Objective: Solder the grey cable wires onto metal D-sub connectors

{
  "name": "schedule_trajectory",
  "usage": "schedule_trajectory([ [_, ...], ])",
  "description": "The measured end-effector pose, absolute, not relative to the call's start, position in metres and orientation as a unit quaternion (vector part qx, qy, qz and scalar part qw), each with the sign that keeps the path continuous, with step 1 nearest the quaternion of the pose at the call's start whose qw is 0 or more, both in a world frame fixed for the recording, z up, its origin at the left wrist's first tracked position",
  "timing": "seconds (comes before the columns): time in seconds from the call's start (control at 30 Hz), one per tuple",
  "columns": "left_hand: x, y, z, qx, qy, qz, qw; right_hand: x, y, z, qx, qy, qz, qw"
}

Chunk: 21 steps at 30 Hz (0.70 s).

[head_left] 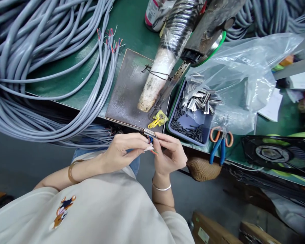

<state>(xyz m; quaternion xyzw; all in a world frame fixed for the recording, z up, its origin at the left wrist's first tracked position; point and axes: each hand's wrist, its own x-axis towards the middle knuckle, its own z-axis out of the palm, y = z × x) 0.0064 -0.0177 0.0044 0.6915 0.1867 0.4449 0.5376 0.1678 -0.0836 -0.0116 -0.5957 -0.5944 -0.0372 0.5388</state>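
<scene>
Between my two hands, at the front edge of the dark board point(130, 89), is a small metal connector point(149, 134) with a row of pins. Blue, red and green wires point(153, 152) hang from it. My left hand point(122, 149) comes from the left with its thumb and fingers pinched at the wires. On the right side, my right hand point(167, 152) grips the connector's end between thumb and forefinger. A yellow clip point(156, 121) lies on the board just beyond the connector.
Grey cables point(17, 51) fill the left. A wrapped tube point(160, 66) slants over the board. Right of it are a blue tray point(205, 134) of metal connectors and black pieces, a plastic bag point(239, 81), pliers point(218, 149) over the table edge and a black fan point(274, 153).
</scene>
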Motion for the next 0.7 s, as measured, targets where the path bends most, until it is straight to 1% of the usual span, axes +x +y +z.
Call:
schedule_trajectory([
  [0.1, 0.007, -0.018, 0.003, 0.689, 0.183, 0.453, 0.534, 0.168, -0.084, -0.011, -0.595, -0.59, -0.064, 0.542],
  [0.23, 0.007, -0.021, 0.0, 0.665, 0.206, 0.452, 0.558, 0.169, -0.083, -0.01, -0.596, -0.588, -0.088, 0.539],
  [0.37, 0.004, -0.024, -0.004, 0.628, 0.272, 0.425, 0.592, 0.17, -0.083, -0.009, -0.599, -0.592, -0.099, 0.53],
  [0.43, 0.001, -0.024, -0.006, 0.629, 0.307, 0.42, 0.578, 0.17, -0.084, -0.007, -0.608, -0.584, -0.089, 0.53],
  [0.5, -0.002, -0.023, -0.005, 0.656, 0.325, 0.424, 0.534, 0.17, -0.085, -0.003, -0.632, -0.558, -0.04, 0.536],
  [0.6, -0.009, -0.017, 0.002, 0.703, 0.327, 0.429, 0.463, 0.169, -0.085, 0.007, -0.668, -0.501, 0.123, 0.536],
  [0.7, -0.014, -0.009, 0.016, 0.729, 0.327, 0.407, 0.443, 0.17, -0.083, 0.017, -0.66, -0.455, 0.266, 0.535],
])
